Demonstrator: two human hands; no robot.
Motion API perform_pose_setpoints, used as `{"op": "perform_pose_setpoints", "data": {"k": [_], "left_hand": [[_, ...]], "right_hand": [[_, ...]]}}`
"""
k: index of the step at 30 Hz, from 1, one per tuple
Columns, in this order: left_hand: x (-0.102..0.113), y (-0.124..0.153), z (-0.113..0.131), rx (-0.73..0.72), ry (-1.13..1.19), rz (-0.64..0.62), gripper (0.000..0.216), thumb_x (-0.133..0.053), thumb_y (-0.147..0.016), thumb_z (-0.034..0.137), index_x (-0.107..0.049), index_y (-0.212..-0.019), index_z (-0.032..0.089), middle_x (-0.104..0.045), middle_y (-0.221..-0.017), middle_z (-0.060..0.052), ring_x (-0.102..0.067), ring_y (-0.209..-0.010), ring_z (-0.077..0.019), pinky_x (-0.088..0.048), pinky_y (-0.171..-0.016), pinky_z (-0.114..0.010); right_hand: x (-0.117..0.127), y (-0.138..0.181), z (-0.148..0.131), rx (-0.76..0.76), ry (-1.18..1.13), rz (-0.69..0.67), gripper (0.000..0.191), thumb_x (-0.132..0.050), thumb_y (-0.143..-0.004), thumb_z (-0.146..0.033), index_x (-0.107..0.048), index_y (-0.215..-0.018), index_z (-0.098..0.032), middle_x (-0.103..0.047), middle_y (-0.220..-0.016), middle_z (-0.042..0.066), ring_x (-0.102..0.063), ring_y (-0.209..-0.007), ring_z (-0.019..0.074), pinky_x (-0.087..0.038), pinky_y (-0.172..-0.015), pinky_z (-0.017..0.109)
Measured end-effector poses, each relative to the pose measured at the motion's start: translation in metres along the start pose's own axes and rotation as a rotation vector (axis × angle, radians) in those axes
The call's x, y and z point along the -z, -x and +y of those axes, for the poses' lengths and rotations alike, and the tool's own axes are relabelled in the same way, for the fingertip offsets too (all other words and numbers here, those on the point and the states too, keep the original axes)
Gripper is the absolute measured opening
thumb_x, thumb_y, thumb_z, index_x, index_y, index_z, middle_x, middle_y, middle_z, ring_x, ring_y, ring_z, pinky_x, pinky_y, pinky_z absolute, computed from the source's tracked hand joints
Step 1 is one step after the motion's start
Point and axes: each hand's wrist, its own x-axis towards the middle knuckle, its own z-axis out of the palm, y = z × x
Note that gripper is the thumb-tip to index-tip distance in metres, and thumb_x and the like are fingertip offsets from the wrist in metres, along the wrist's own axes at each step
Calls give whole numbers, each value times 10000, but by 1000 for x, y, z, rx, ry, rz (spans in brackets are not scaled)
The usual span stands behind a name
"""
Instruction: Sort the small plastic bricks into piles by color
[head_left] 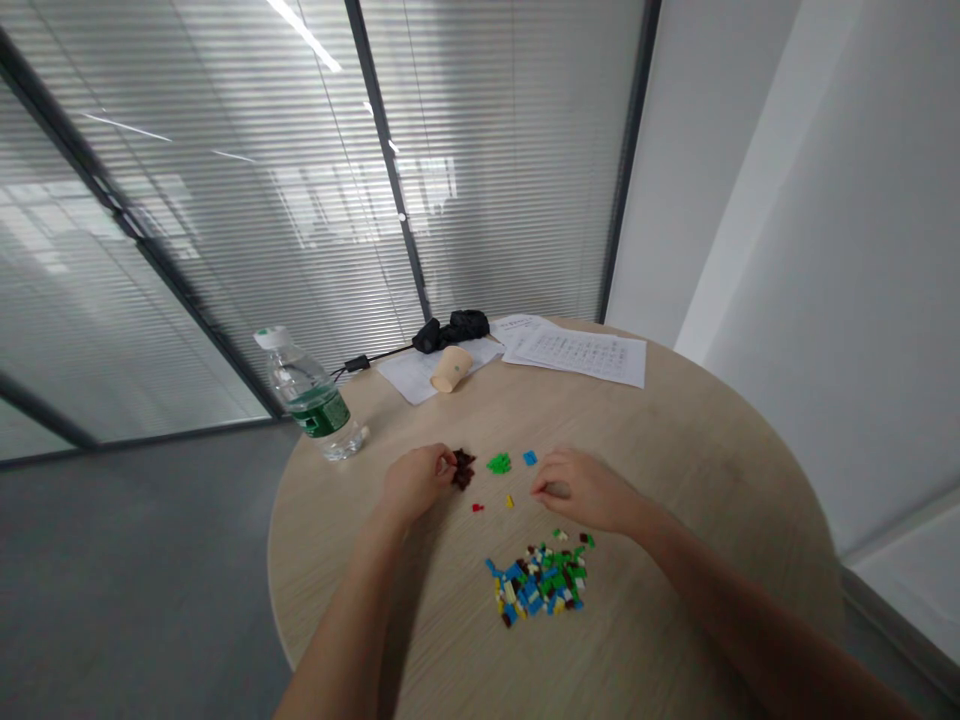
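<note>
Glass partitions with slatted blinds [225, 200] run behind my round pale-wood table [739, 500], and a grey floor [135, 560] shows past its edge. At the far side lie a bottle of water [307, 395], a paper cup [451, 368] on its side on a white sheet [431, 375], a black cloth bundle [450, 330], a black cable [379, 352] and printed papers [577, 350].

My left hand [416, 482] is curled, its fingertips [448, 462] touching the small cluster of dark brown plastic bricks [463, 468] just to its right; I can't tell whether they're gripping any of it. That cluster's long axis runs roughly away from me, and it's much nearer this hand than the other.

My right hand [577, 490] is half closed, fingers curled inward, and I can't tell whether it holds anything. Its fingertips [538, 488] are near a yellow brick [509, 501] and a blue brick [530, 458]. Further left sit green bricks [499, 463] and a red brick [477, 507], between my two hands. A heap of mixed bricks [540, 585] lies nearer me, below the gap between my hands and closer to the right one, touching neither.
</note>
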Motion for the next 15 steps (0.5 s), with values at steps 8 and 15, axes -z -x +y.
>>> {"op": "perform_pose_setpoints", "data": {"k": [8, 15], "left_hand": [[-1, 2, 5, -143, 128, 123, 190, -472, -831, 274, -639, -892, 206, -637, -856, -33, -586, -789, -174, -394, -640, -258], [-25, -6, 10, -298, 207, 231, 262, -503, -816, 237, -593, -1049, 159, -572, -1130, -102, -531, -1033, -224, -415, -919, -355]], "right_hand": [[15, 9, -2, -96, -218, -265, 169, -569, -671, -111, -713, -729, -178, -663, -674, 7, -569, -574, 115, -425, -546, 207], [10, 9, -3, -111, -108, -302, 126, -581, -653, -133, -699, -679, -171, -639, -623, 3, -534, -542, 104, -385, -520, 200]]}}
